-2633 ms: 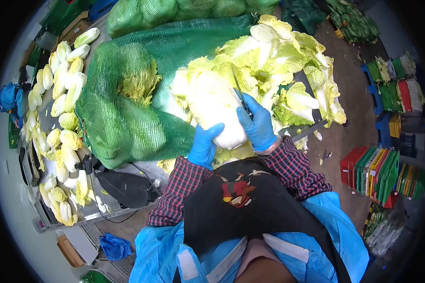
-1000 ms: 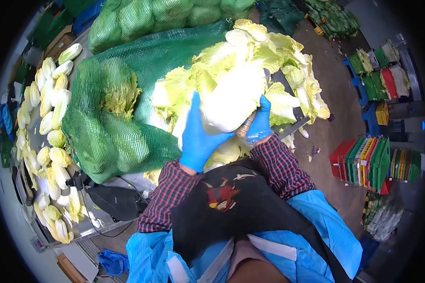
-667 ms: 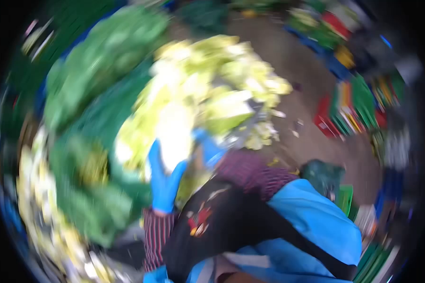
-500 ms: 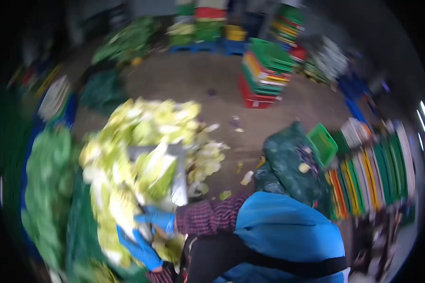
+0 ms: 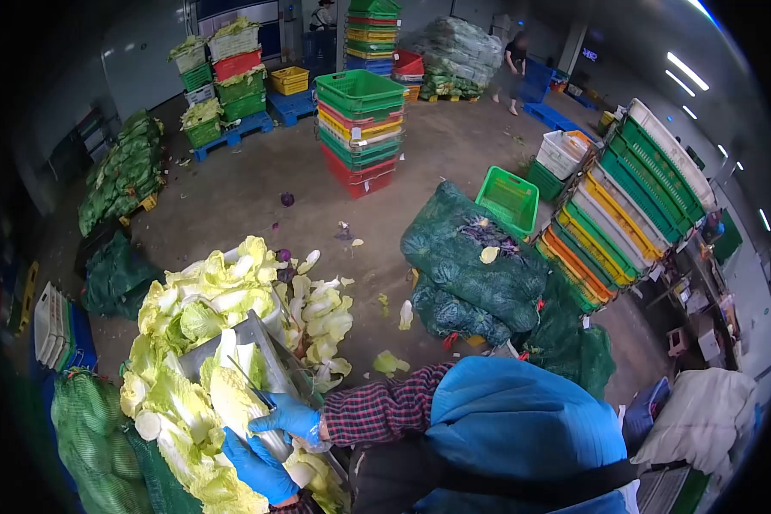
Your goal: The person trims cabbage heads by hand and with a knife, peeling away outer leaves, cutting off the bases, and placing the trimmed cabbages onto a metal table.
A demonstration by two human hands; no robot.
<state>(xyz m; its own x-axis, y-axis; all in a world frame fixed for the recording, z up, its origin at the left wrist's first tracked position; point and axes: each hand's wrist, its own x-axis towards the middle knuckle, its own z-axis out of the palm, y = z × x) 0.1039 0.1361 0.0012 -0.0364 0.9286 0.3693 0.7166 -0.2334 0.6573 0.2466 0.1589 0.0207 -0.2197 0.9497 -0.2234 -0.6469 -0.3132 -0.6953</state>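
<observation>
Pale napa cabbage (image 5: 236, 398) lies under my two blue-gloved hands, above a metal tray (image 5: 274, 364). From below, my left hand (image 5: 257, 467) grips its lower side with bent fingers. My right hand (image 5: 287, 417), in a plaid sleeve, is closed at its right side, and a thin dark blade, apparently a knife (image 5: 247, 377), extends from it across the leaves. The knife's handle is hidden in my fingers. Loose yellow-green leaves (image 5: 180, 403) and a heap of cabbage leaves (image 5: 206, 295) surround the tray.
Green net sacks (image 5: 480, 265) lie right of centre, near a green crate (image 5: 507, 201). Stacked crates (image 5: 360, 128) stand mid-floor; more crates (image 5: 625, 206) lean at the right. A full net sack (image 5: 98, 437) is at lower left. Two people are visible far back.
The view has turned and become sharper, showing more of the far room. Both my hands are still at the cabbage, little changed in position relative to it.
</observation>
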